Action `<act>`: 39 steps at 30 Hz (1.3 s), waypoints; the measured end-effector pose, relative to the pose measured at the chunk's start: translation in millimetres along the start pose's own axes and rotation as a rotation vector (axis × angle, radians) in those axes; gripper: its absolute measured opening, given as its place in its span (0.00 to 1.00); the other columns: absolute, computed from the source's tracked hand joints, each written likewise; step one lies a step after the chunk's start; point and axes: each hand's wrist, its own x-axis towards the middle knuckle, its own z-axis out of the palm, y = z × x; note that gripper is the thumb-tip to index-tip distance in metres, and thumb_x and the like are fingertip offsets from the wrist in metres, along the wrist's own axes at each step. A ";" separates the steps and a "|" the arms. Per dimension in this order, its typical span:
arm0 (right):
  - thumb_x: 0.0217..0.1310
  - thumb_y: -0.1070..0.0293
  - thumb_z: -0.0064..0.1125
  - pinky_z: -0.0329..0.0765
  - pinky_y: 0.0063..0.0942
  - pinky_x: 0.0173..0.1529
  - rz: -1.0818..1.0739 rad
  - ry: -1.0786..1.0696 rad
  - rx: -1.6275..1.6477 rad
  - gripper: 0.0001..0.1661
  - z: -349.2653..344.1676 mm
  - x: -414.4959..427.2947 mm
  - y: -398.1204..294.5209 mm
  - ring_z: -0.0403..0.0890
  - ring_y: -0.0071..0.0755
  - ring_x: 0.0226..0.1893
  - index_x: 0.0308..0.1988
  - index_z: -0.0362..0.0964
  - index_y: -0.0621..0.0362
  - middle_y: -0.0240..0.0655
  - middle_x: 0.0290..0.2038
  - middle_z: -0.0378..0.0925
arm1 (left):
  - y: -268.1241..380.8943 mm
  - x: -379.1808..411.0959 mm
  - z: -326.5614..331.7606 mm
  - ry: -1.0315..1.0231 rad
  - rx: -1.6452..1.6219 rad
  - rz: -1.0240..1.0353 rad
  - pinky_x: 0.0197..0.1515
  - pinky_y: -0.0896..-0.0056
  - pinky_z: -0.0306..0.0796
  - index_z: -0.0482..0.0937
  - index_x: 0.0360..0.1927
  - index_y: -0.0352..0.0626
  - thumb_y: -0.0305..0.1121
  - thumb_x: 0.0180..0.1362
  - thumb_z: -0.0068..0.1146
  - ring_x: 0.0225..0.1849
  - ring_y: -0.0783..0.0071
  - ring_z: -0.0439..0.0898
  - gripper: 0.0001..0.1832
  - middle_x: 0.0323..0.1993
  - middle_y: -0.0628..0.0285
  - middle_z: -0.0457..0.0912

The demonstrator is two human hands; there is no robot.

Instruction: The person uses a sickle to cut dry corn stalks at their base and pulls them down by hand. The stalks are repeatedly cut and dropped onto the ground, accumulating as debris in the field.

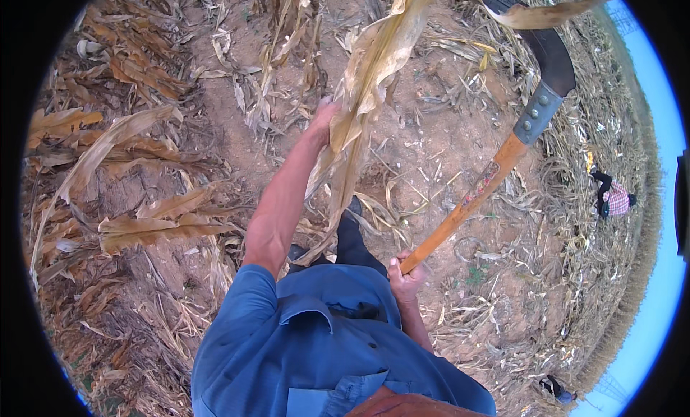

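My left hand [326,115] reaches forward to a dry corn stalk [372,77] with pale, curling leaves; the leaves hide most of its fingers, though it appears closed around the stalk. In my right hand [407,277], near my hip, is the lower end of a sickle's orange wooden handle [463,209]. A riveted metal socket [539,112] joins the handle to a dark curved blade [552,56], which arcs over at the upper right. Part of the blade lies behind a dry leaf [555,13], and its tip is hidden near the stalk top.
Standing dry corn plants [161,223] crowd the left side. Reddish soil [447,131] bears scattered husks and stubble. Cut stalks [577,244] lie along the right. One person in a checked shirt [616,197] is far off at right, another person [558,390] at lower right.
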 end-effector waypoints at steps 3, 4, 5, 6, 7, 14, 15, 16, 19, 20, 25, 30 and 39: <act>0.55 0.69 0.67 0.74 0.27 0.29 -0.042 -0.090 -0.108 0.11 17.3 5.5 -31.8 0.77 0.25 0.22 0.35 0.73 0.61 0.33 0.23 0.76 | -17.5 19.2 -40.0 0.017 0.076 -0.104 0.44 0.58 0.78 0.68 0.59 0.26 0.44 0.60 0.61 0.47 0.60 0.81 0.33 0.51 0.44 0.77; 0.55 0.68 0.67 0.74 0.29 0.29 -0.093 -0.053 -0.130 0.11 27.4 9.5 -41.3 0.77 0.30 0.21 0.34 0.73 0.60 0.36 0.21 0.75 | -19.0 17.1 -38.3 0.069 0.095 -0.113 0.46 0.56 0.78 0.67 0.60 0.26 0.44 0.60 0.61 0.50 0.58 0.80 0.34 0.54 0.42 0.75; 0.56 0.68 0.67 0.75 0.30 0.29 -0.077 -0.055 -0.170 0.11 36.3 13.8 -44.0 0.77 0.32 0.20 0.34 0.73 0.60 0.37 0.21 0.75 | -18.4 15.0 -37.9 0.126 0.112 -0.119 0.48 0.53 0.77 0.66 0.61 0.25 0.45 0.60 0.61 0.52 0.55 0.79 0.36 0.57 0.39 0.74; 0.56 0.68 0.67 0.75 0.31 0.29 -0.050 -0.046 -0.218 0.11 42.9 17.3 -42.5 0.77 0.33 0.20 0.34 0.72 0.60 0.39 0.21 0.75 | -16.9 5.8 -29.0 0.076 0.066 -0.179 0.54 0.50 0.74 0.63 0.64 0.25 0.46 0.60 0.61 0.59 0.50 0.74 0.39 0.63 0.36 0.68; 0.56 0.68 0.66 0.75 0.33 0.29 -0.017 -0.030 -0.271 0.11 45.6 18.1 -39.7 0.77 0.35 0.20 0.33 0.72 0.59 0.40 0.20 0.74 | -10.9 -11.4 -13.0 0.066 0.097 -0.180 0.55 0.51 0.73 0.62 0.65 0.25 0.46 0.60 0.61 0.60 0.50 0.74 0.39 0.63 0.36 0.68; 0.56 0.68 0.64 0.75 0.34 0.29 -0.044 -0.103 -0.402 0.10 41.4 32.7 -27.5 0.78 0.34 0.21 0.35 0.71 0.61 0.42 0.21 0.74 | 29.1 -57.1 3.8 0.208 0.306 -0.047 0.67 0.53 0.60 0.59 0.66 0.24 0.48 0.61 0.59 0.69 0.49 0.64 0.42 0.69 0.36 0.61; 0.56 0.69 0.64 0.74 0.34 0.29 -0.127 -0.048 -0.342 0.10 41.6 43.0 -44.1 0.78 0.33 0.21 0.35 0.71 0.61 0.42 0.21 0.74 | 28.8 -59.0 5.6 0.227 0.297 -0.064 0.67 0.52 0.61 0.60 0.66 0.23 0.49 0.61 0.58 0.69 0.48 0.64 0.42 0.68 0.35 0.62; 0.57 0.69 0.63 0.74 0.35 0.29 -0.214 0.005 -0.276 0.10 45.1 58.6 -67.0 0.78 0.32 0.22 0.35 0.71 0.62 0.42 0.21 0.74 | 30.3 -60.0 6.6 0.249 0.289 -0.076 0.66 0.52 0.61 0.60 0.66 0.23 0.49 0.61 0.58 0.68 0.48 0.65 0.42 0.68 0.35 0.63; 0.58 0.69 0.62 0.74 0.35 0.30 -0.320 0.042 -0.196 0.10 48.4 90.2 -99.0 0.77 0.31 0.22 0.35 0.71 0.64 0.40 0.22 0.74 | 34.3 -65.6 7.6 0.204 0.326 -0.075 0.68 0.46 0.58 0.59 0.66 0.22 0.51 0.61 0.58 0.71 0.45 0.60 0.43 0.69 0.33 0.59; 0.58 0.69 0.61 0.74 0.35 0.30 -0.330 0.031 -0.190 0.10 47.3 95.3 -100.2 0.76 0.30 0.22 0.35 0.71 0.65 0.39 0.23 0.74 | 34.9 -68.3 8.0 0.172 0.347 -0.069 0.68 0.44 0.57 0.59 0.66 0.22 0.51 0.61 0.58 0.72 0.44 0.57 0.44 0.70 0.32 0.57; 0.55 0.71 0.58 0.70 0.28 0.27 0.304 -0.283 -0.524 0.07 26.9 25.4 84.4 0.71 0.24 0.21 0.28 0.71 0.63 0.28 0.19 0.70 | 35.5 -73.3 25.4 0.268 0.587 -0.133 0.61 0.54 0.66 0.66 0.61 0.21 0.49 0.62 0.56 0.64 0.50 0.70 0.37 0.64 0.37 0.69; 0.56 0.73 0.59 0.72 0.27 0.32 0.184 -0.301 -0.250 0.06 31.2 46.9 25.8 0.71 0.21 0.26 0.34 0.71 0.64 0.29 0.24 0.73 | -69.6 -50.3 -87.6 0.458 0.142 -0.177 0.59 0.57 0.68 0.70 0.60 0.24 0.47 0.64 0.53 0.60 0.54 0.74 0.33 0.61 0.40 0.72; 0.58 0.75 0.55 0.65 0.22 0.17 0.099 -0.459 -0.224 0.04 38.4 87.7 65.1 0.67 0.21 0.12 0.33 0.68 0.62 0.29 0.17 0.67 | -189.5 -231.0 -165.1 0.849 0.132 -0.400 0.61 0.57 0.67 0.71 0.59 0.25 0.49 0.61 0.57 0.61 0.49 0.74 0.35 0.59 0.38 0.75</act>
